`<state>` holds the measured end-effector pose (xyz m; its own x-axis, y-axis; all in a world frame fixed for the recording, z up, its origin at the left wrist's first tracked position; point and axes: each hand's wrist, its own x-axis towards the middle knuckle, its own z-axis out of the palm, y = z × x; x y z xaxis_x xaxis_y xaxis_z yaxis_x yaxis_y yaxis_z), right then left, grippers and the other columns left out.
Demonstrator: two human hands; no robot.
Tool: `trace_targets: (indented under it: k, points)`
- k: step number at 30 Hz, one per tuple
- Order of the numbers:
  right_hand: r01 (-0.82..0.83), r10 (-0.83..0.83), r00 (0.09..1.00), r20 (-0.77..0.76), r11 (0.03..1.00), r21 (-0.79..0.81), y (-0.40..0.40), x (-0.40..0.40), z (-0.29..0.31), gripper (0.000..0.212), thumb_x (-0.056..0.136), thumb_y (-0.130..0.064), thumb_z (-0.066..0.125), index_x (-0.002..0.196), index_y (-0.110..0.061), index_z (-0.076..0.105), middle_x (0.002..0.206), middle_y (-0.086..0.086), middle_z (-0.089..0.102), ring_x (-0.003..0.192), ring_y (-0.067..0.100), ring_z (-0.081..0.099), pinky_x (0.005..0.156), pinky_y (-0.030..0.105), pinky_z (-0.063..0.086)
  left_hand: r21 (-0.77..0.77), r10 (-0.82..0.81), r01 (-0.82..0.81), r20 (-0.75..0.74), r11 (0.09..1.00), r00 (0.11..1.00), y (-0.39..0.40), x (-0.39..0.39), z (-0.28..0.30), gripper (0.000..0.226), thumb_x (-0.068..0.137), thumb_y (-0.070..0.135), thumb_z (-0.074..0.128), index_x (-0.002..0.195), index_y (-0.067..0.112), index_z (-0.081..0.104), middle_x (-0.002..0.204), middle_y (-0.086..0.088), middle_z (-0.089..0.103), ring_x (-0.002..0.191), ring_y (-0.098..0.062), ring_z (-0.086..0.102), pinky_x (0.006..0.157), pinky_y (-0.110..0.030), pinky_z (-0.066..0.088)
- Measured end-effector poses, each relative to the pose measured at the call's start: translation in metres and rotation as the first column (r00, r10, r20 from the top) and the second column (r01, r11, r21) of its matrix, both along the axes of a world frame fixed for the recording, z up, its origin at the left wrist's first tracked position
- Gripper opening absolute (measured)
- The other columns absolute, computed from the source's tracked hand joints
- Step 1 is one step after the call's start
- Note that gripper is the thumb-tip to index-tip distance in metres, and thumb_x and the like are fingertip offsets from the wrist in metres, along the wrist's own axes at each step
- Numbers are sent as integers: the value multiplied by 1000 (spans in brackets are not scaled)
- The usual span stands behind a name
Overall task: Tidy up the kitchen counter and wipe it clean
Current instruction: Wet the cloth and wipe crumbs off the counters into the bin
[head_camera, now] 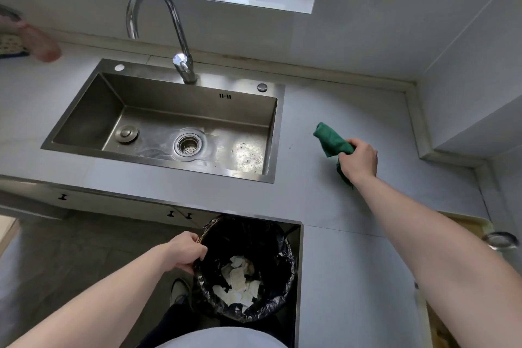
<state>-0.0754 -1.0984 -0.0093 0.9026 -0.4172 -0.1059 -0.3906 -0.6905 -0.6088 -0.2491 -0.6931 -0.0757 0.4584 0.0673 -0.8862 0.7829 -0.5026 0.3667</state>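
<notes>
Under the curled fingers of the right hand (pixel 359 158) the green cloth (pixel 332 141) sits bunched on the tabletop (pixel 324 200) — spread it flat and sweep crumbs toward the bin (pixel 245 268) whose rim the left hand (pixel 186 251) grips — steady there.

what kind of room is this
Most likely a home kitchen: a steel sink with a tall tap is set into a grey counter, and a lined bin stands below.
</notes>
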Motion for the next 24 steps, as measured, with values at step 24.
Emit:
trace_targets:
  k: [24]
  points:
    - [-53, 49, 998, -47, 994, -91, -2, 195, -73, 47, 90, -3, 56, 132, -22, 68, 134, 10, 64, 128, 29, 53, 106, 31, 43, 89, -54, 55, -11, 995, 998, 3, 23, -26, 9, 69, 12, 59, 72, 15, 52, 68, -6, 57, 58, -21, 60, 53, -34, 59]
